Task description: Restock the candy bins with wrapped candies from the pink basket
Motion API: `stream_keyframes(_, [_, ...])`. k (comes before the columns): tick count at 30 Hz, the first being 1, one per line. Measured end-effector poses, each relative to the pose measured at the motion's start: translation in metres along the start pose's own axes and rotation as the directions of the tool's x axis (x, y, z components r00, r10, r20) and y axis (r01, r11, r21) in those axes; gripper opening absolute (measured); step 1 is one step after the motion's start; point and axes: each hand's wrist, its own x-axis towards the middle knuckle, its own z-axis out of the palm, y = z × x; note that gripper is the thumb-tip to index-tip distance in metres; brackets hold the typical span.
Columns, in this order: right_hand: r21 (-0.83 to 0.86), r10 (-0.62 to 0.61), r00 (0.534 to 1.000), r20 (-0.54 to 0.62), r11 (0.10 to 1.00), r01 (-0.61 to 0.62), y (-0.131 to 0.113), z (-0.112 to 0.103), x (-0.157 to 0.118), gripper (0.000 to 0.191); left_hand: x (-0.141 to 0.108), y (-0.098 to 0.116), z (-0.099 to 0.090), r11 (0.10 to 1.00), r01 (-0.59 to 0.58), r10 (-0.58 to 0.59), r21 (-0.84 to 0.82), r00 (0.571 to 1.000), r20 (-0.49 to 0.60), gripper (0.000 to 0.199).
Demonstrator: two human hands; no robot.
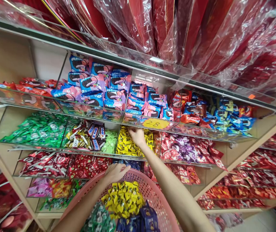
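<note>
Right hand: your right hand (137,136) is in the yellow sweets compartment, fingertips down among the shelf yellow sweets (125,141). The fingers are partly hidden, so whether they have closed on any pieces cannot be told.
Left hand: your left hand (116,172) lies over the far rim of the pink basket (163,196), back of the hand up. How firmly it grips cannot be told. Your two hands are apart, the right one farther off.
Basket load: the basket yellow sweets (123,198) sit in a heap on the far side, with basket green sweets (97,217) nearer on the left and dark blue sweets (149,219) nearer on the right.
Shelf neighbours: left of the yellow compartment you have pale green packets (110,141), then Snickers bars (96,135); to the right, red and purple sweets (183,146).
Shelf above: blue-and-pink biscuit packets (93,82) stand stacked there, and a yellow price tag (157,123) marked 28 hangs just above your right wrist.
Step in hand: you appear to be picking yellow sweets from the shelf, with the basket close below.
Next move calls for: a sure pinch or scoop, a low draw-out clear of the shelf edge and tag, and a steady left hand on the rim.
</note>
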Motion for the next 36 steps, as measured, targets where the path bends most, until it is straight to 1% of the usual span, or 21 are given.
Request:
stream_keyframes(1, [-0.083, -0.080, 0.997, 0.011, 0.993, 0.080, 0.001, 0.000, -0.006, 0.019, 0.000, 0.000, 0.000, 1.000, 0.001, -0.001, 0.004, 1.000, 0.002, 0.064])
stream_keyframes(3, [-0.236, -0.238, 0.970, 0.047, 0.941, 0.243, 0.003, -0.003, -0.016, 0.024, 0.000, 0.000, 0.000, 1.000, -0.010, 0.010, 0.010, 1.000, 0.003, 0.064])
stream_keyframes(5, [-0.319, -0.311, 0.944, 0.111, 0.888, 0.331, 0.005, -0.008, -0.025, 0.031, 0.000, 0.000, 0.000, 1.000, -0.020, 0.020, 0.010, 1.000, 0.001, 0.065])
stream_keyframes(6, [-0.358, -0.315, 0.939, 0.134, 0.868, 0.343, 0.005, -0.010, -0.028, 0.031, 0.000, 0.000, 0.000, 1.000, -0.021, 0.021, 0.008, 1.000, -0.001, 0.065])
stream_keyframes(7, [-0.405, -0.298, 0.943, 0.147, 0.852, 0.332, 0.005, -0.012, -0.031, 0.028, 0.000, 0.000, -0.001, 1.000, -0.020, 0.020, 0.003, 1.000, 0.000, 0.064])
stream_keyframes(9, [-0.509, -0.221, 0.964, 0.149, 0.819, 0.266, 0.004, -0.014, -0.035, 0.017, -0.001, 0.000, -0.001, 1.000, -0.016, 0.016, -0.007, 1.000, 0.001, 0.064])
stream_keyframes(11, [-0.587, -0.164, 0.976, 0.144, 0.780, 0.218, 0.002, -0.014, -0.038, 0.019, -0.002, 0.000, -0.002, 1.000, -0.019, 0.019, -0.011, 1.000, 0.000, 0.063])
stream_keyframes(12, [-0.603, -0.166, 0.975, 0.150, 0.766, 0.224, 0.000, -0.013, -0.039, 0.019, -0.002, 0.001, -0.002, 1.000, -0.021, 0.021, -0.010, 1.000, -0.002, 0.063])
stream_keyframes(14, [-0.590, -0.222, 0.960, 0.169, 0.757, 0.279, -0.002, -0.011, -0.041, 0.017, -0.002, 0.001, -0.002, 1.000, -0.023, 0.023, -0.007, 1.000, -0.006, 0.063])
stream_keyframes(16, [-0.551, -0.280, 0.943, 0.179, 0.766, 0.332, -0.003, -0.009, -0.043, 0.032, -0.002, 0.001, -0.002, 1.000, -0.025, 0.025, -0.005, 1.000, -0.007, 0.063])
stream_keyframes(17, [-0.531, -0.289, 0.940, 0.180, 0.776, 0.340, -0.003, -0.008, -0.044, 0.036, -0.002, 0.001, -0.002, 1.000, -0.026, 0.026, -0.005, 1.000, -0.006, 0.063])
stream_keyframes(18, [-0.512, -0.285, 0.941, 0.180, 0.790, 0.337, -0.003, -0.007, -0.044, 0.036, -0.002, 0.000, -0.002, 1.000, -0.029, 0.029, -0.006, 1.000, -0.003, 0.064])
stream_keyframes(21, [-0.463, -0.263, 0.947, 0.183, 0.827, 0.319, -0.001, -0.006, -0.045, 0.025, -0.001, -0.001, -0.001, 0.999, -0.042, 0.042, -0.013, 0.999, -0.001, 0.065])
stream_keyframes(23, [-0.439, -0.258, 0.948, 0.185, 0.841, 0.315, -0.001, -0.006, -0.047, 0.022, -0.001, -0.002, 0.000, 0.999, -0.048, 0.048, -0.013, 0.999, -0.002, 0.065])
stream_keyframes(27, [-0.413, -0.271, 0.943, 0.193, 0.850, 0.328, -0.005, -0.006, -0.054, 0.023, 0.000, -0.002, 0.000, 0.999, -0.044, 0.044, -0.006, 0.999, 0.005, 0.066])
stream_keyframes(29, [-0.404, -0.278, 0.939, 0.203, 0.850, 0.339, -0.007, -0.004, -0.057, 0.018, 0.000, -0.002, 0.000, 0.999, -0.043, 0.043, -0.005, 0.999, 0.008, 0.066])
stream_keyframes(32, [-0.401, -0.244, 0.942, 0.230, 0.858, 0.320, -0.008, 0.000, -0.059, 0.017, 0.001, -0.002, 0.001, 0.999, -0.041, 0.041, -0.001, 0.999, 0.005, 0.066])
stream_keyframes(36, [-0.448, -0.135, 0.961, 0.243, 0.863, 0.235, -0.005, 0.008, -0.056, 0.022, 0.002, -0.003, 0.004, 0.999, -0.047, 0.047, 0.022, 0.999, -0.011, 0.066])
